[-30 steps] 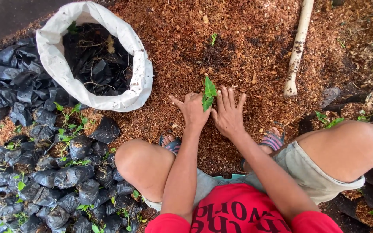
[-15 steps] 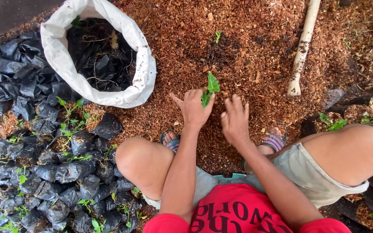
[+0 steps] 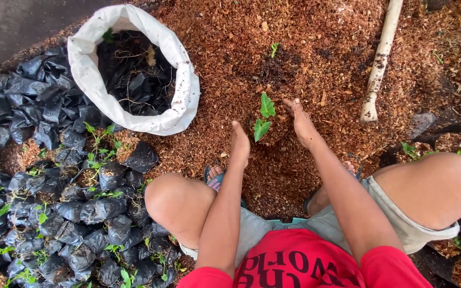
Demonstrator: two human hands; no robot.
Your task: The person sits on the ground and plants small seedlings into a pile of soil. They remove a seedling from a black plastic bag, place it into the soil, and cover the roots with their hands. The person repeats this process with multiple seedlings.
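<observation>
Here, from the head camera, the left hand (image 3: 239,145) and right hand (image 3: 302,124) stand edge-on in the brown mulch (image 3: 316,64), fingers extended and released, grasping nothing. One seedling (image 3: 264,116) with two leaves stands between them, touching neither. One white sack (image 3: 89,80) lies left, its rim near the left hand; one wooden handle (image 3: 378,64) lies right. Bare mulch stays open beyond the fingertips. Many black nursery bags (image 3: 81,213), too many to count, crowd the lower left.

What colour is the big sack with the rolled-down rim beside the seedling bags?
The sack is white, seen in the head view, with black plastic bags and roots inside.
</observation>
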